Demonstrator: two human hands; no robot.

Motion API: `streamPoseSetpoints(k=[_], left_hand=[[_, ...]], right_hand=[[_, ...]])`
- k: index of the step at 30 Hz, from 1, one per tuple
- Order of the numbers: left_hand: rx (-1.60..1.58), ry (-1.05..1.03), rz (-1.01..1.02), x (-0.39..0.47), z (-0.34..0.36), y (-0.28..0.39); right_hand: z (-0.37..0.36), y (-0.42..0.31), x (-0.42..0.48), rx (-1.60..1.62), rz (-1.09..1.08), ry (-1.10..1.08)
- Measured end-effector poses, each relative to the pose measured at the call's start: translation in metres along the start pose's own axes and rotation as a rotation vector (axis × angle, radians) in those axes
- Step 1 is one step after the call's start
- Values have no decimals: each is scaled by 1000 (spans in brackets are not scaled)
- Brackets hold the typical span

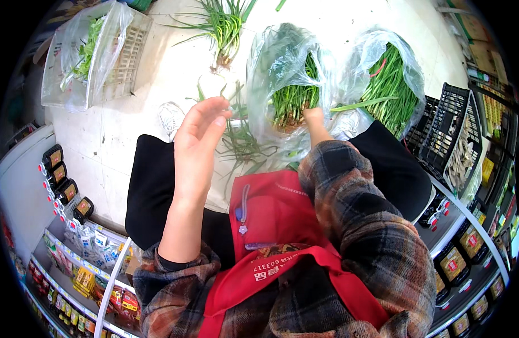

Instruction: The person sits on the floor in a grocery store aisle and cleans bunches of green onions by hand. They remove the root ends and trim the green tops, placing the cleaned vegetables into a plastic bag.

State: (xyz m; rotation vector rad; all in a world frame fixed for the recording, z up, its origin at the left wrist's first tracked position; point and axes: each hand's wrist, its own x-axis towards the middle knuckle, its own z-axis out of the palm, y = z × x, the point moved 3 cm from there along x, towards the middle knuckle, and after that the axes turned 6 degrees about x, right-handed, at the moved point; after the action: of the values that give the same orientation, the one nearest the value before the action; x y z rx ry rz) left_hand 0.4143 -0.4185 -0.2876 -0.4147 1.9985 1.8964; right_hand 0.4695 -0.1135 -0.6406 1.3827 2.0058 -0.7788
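Note:
My left hand (202, 135) is raised above the floor with its fingers loosely curled and nothing seen in it. My right hand (313, 117) reaches to the root ends of a bunch of thin green stalks (291, 101) in a clear plastic bag (263, 63); its fingertips are hidden, so its grip cannot be told. Loose thin greens (242, 143) lie on the floor between my shoes. Further off lies a bunch of spring onions (225, 31) with roots towards me. A second clear bag (358, 55) at the right holds more long green stalks (388, 88) with a red tie.
A pale plastic crate (126, 63) with a bag of leafy greens stands at the upper left. Black crates (441, 126) stand at the right, one holding pale brownish produce (460, 156). Store shelves with jars and packets (84, 281) flank me on both sides.

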Motion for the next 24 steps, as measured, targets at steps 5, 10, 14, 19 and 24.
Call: streamPoseSetpoints(k=[5,10,14,19,24], left_hand=[[-1,-1,-7,1,2,0],[14,-28,8,4,6,0],[55,-49,13,3,10,6],[58,-76,49,-7,10,5],[128,-335,3,-17,18,-8]], right_hand=[[-15,-18,-29,-125,-6,142],[-4,3,5,-109,-32,-26],[-35,-6,-25,-17,-100,62],[-67,-10,-114,653,-281,-144],[-130,-14,-258,834,-419,-294]])
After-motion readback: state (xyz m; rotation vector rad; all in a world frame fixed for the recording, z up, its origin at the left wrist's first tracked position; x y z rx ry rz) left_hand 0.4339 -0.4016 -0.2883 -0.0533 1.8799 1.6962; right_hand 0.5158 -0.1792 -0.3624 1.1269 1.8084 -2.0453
